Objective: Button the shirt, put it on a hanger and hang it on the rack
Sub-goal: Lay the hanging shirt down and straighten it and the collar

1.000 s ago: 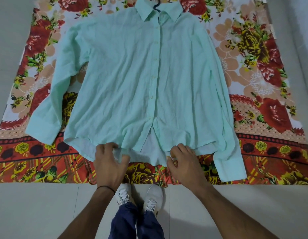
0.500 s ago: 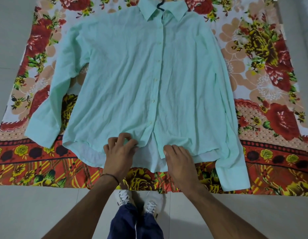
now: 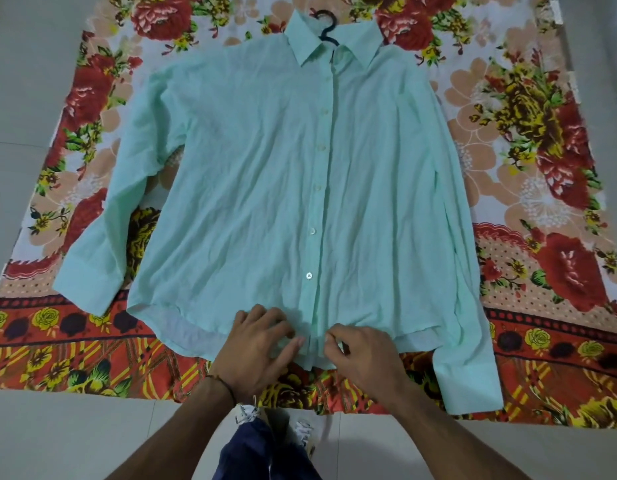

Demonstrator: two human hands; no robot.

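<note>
A mint-green long-sleeved shirt (image 3: pixel 265 174) lies flat, front up, on a floral cloth, collar at the far end. Its button placket runs down the middle with several white buttons closed. A dark hanger hook (image 3: pixel 326 27) pokes out of the collar; the hanger's body is hidden inside the shirt. My left hand (image 3: pixel 255 344) and my right hand (image 3: pixel 360 351) meet at the bottom of the placket at the near hem, both pinching the shirt's front edges there. Whether a button sits between the fingers is hidden.
The red, orange and yellow floral cloth (image 3: pixel 542 168) is spread on a pale tiled floor (image 3: pixel 30 438). My white shoes (image 3: pixel 246 414) and dark trousers stand at the cloth's near edge. No rack is in view.
Both hands have moved inward along the hem, from apart on either side to meeting at the placket, and now pinch the fabric. The open gap at the shirt's bottom has closed.
</note>
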